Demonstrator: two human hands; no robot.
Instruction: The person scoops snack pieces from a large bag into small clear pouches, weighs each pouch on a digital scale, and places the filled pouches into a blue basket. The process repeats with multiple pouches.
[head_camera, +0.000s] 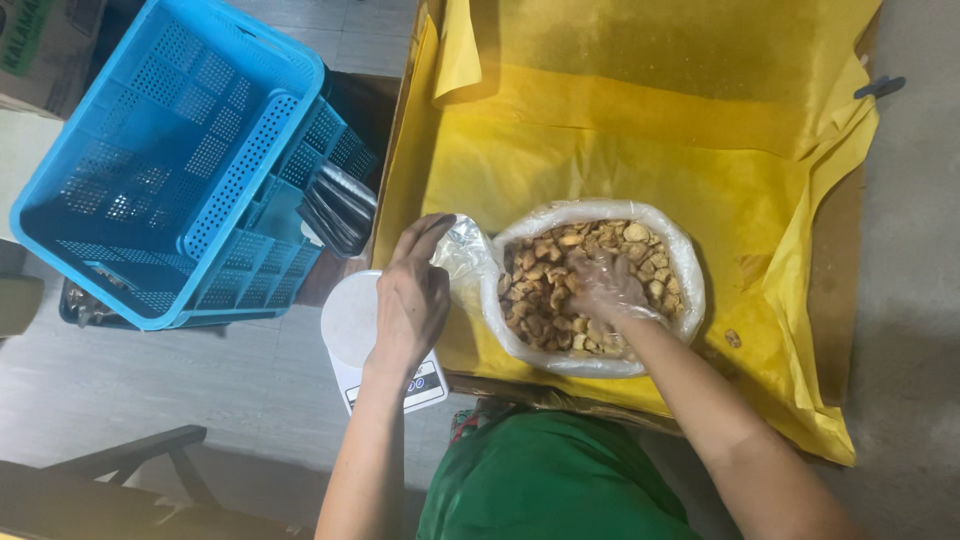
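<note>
Right hand (603, 287) rests in the snack bag (596, 214), left hand (413, 296) beside.

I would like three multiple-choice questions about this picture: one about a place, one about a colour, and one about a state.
1. Where is the right hand?
A. inside the big bag of snack pieces
B. on the blue crate
C. on the floor

2. What colour is the paper under the big bag?
A. white
B. yellow
C. green

3. What is the state of the small clear bag that the left hand holds?
A. full to the top
B. tied shut
C. nearly empty, as far as it shows

Answers: 1 A, the gloved hand lies among the pieces. 2 B, yellow sheets line the box. 3 C, it looks crumpled and see-through, with no pieces visible.
</note>
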